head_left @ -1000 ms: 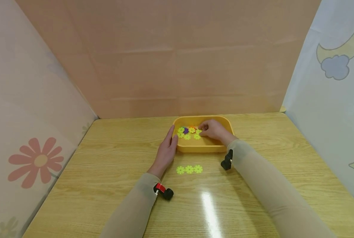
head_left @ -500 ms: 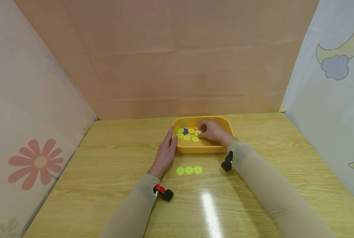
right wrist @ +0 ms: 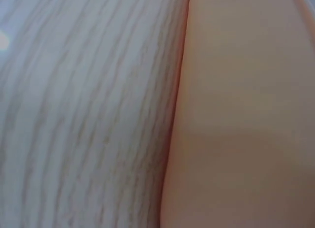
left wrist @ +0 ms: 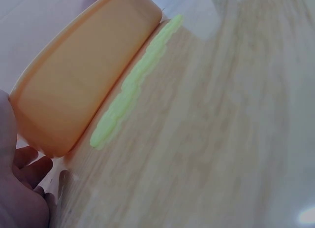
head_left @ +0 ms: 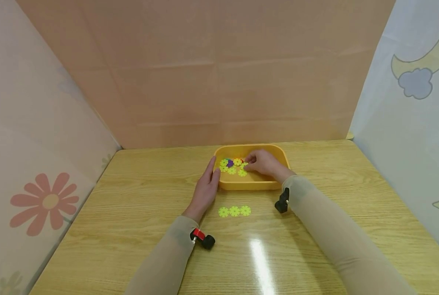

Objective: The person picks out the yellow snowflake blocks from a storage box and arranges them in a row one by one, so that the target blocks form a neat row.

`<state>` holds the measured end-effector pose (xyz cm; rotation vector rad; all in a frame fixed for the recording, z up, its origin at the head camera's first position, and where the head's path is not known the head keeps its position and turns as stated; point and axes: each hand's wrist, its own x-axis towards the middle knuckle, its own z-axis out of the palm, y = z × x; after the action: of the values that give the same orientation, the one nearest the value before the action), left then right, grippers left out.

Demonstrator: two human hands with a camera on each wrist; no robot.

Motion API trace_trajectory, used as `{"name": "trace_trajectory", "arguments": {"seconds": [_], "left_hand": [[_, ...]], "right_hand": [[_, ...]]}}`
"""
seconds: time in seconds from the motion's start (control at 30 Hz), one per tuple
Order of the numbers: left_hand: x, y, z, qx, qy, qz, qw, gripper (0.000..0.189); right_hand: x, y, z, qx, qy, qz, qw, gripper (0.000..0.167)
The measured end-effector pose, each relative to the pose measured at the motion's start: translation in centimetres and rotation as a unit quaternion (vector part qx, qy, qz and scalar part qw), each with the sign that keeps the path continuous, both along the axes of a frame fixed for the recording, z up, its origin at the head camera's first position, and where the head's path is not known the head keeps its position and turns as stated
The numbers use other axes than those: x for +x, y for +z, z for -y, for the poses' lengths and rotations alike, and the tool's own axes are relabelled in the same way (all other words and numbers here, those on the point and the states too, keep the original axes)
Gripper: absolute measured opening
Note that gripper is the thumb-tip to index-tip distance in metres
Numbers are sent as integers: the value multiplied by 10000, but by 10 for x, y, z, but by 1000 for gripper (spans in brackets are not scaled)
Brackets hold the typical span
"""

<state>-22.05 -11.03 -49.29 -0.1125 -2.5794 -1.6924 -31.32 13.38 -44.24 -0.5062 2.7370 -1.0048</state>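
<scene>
A yellow-orange plastic tray (head_left: 250,186) stands at the back of the table with several small snowflake discs inside. My left hand (head_left: 205,185) rests against its left end, fingers extended along the outer wall. Over the front right rim reaches my right hand (head_left: 264,162), its thumb and fingers pinching a yellow-green snowflake disc (head_left: 244,165). Just below that lies another yellow-green disc (head_left: 242,173), and to the left a purple disc (head_left: 230,163) shows among the pile. In the right wrist view the tray wall (right wrist: 241,100) fills the right side and the hand is hidden.
In front of the tray, three yellow-green discs lie in a touching row (head_left: 235,211) on the wooden table (head_left: 138,196). A brown panel (head_left: 215,90) rises behind the table, with pale printed walls left and right.
A yellow-green disc in the tray has shifted slightly toward the front left. My right fingers have moved a little left over the discs. The left hand stays at the tray's end.
</scene>
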Motion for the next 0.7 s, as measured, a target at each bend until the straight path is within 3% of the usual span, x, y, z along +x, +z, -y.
{"name": "trace_trajectory", "arguments": {"seconds": [0.3,0.7], "left_hand": [[1,-1,0,-28,-33,-48,10000,60],[-1,-2,0,32,-32,-48,10000,61]], "right_hand": [[6,10,-3,-74,-143,-127,9998,30],[26,29,-7,-189,-74,-497,9986,32]]}}
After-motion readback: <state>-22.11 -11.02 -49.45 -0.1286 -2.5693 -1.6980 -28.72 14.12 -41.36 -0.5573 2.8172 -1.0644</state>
